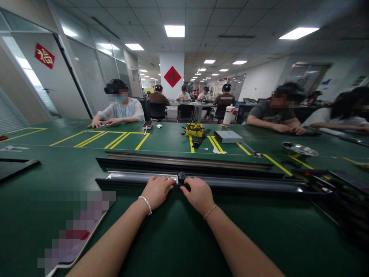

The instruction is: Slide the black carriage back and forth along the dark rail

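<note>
A long dark metal rail (245,184) with a shiny top lies across the green table in front of me. A small black block (181,177) sits on it between my two hands. My left hand (157,191) rests on the rail just left of the block, its fingers bent together over the front edge. From the right, my right hand (198,192) curls its thumb and forefinger against the block. The fingertips' exact contact is partly hidden. Just behind lies a second long dark rail (187,161), parallel to the first.
A pixelated flat item (83,231) lies at front left, a black frame corner (20,167) beyond it. Behind the rails are a yellow basket (195,130), a grey box (228,136), a metal bowl (300,149) and a white bottle (228,115). Other people sit around the table.
</note>
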Action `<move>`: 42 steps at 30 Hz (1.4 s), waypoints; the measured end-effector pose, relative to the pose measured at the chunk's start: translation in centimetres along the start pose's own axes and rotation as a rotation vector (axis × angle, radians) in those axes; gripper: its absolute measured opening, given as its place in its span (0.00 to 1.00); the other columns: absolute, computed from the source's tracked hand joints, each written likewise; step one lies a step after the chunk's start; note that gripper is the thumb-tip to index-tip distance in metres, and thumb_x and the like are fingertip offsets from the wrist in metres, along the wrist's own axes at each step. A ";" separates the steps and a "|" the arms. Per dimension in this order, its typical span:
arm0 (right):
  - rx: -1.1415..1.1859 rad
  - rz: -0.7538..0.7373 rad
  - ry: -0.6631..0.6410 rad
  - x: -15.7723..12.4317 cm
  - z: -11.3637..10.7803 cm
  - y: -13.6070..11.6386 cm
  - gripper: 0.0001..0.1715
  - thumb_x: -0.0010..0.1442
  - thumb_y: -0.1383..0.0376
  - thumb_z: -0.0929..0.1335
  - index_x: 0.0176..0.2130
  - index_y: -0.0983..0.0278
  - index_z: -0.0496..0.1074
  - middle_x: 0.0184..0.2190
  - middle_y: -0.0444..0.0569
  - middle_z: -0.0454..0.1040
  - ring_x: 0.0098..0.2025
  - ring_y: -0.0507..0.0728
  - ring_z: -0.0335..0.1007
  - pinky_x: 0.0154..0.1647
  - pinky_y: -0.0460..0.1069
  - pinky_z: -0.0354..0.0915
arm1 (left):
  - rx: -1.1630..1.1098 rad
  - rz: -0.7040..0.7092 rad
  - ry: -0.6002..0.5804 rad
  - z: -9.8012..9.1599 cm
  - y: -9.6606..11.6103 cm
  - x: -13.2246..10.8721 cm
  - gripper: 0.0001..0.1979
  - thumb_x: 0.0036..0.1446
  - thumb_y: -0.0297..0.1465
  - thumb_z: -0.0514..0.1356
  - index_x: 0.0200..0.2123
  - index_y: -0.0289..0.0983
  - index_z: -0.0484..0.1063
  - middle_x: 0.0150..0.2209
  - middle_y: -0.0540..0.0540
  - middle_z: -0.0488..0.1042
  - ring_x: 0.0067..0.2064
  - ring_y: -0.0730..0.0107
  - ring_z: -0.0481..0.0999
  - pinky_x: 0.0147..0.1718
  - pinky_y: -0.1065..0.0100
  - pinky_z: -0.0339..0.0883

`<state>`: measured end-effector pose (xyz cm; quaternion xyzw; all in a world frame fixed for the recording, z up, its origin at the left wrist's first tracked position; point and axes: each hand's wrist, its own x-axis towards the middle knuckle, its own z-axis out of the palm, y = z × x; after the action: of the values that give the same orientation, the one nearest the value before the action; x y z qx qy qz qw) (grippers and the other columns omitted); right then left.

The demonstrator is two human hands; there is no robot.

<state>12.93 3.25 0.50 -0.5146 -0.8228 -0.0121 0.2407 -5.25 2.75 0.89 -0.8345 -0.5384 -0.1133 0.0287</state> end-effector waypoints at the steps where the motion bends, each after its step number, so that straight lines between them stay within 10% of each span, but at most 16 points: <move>1: -0.002 0.001 0.000 0.0 0.0 0.0 0.08 0.55 0.60 0.64 0.34 0.61 0.70 0.32 0.46 0.73 0.37 0.55 0.66 0.38 0.47 0.57 | 0.000 -0.002 -0.004 0.0 0.0 0.0 0.12 0.59 0.33 0.46 0.43 0.45 0.66 0.37 0.49 0.73 0.41 0.67 0.69 0.41 0.63 0.52; 29: -0.011 0.019 0.035 0.0 0.0 0.4 0.10 0.54 0.57 0.65 0.32 0.61 0.70 0.29 0.45 0.73 0.35 0.54 0.67 0.37 0.47 0.56 | 0.006 -0.002 -0.011 -0.1 0.1 0.0 0.13 0.59 0.32 0.47 0.45 0.47 0.65 0.38 0.50 0.73 0.41 0.65 0.70 0.44 0.57 0.53; 37: 0.009 0.015 0.033 0.0 0.0 0.4 0.09 0.54 0.58 0.65 0.32 0.61 0.69 0.30 0.45 0.73 0.36 0.55 0.66 0.38 0.48 0.56 | 0.071 -0.070 0.101 0.5 1.6 -0.4 0.12 0.57 0.38 0.50 0.43 0.43 0.64 0.41 0.48 0.71 0.45 0.63 0.67 0.55 0.47 0.36; 42: 0.001 -0.021 0.060 0.0 0.1 0.4 0.06 0.55 0.61 0.65 0.31 0.61 0.69 0.30 0.45 0.73 0.35 0.55 0.66 0.38 0.48 0.55 | 0.058 -0.136 0.098 1.1 3.0 0.5 0.08 0.58 0.32 0.49 0.40 0.37 0.62 0.40 0.44 0.71 0.44 0.63 0.68 0.47 0.59 0.53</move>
<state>13.28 3.46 0.29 -0.5053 -0.8206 -0.0298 0.2655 -2.12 2.14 0.15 -0.7882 -0.5951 -0.1399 0.0716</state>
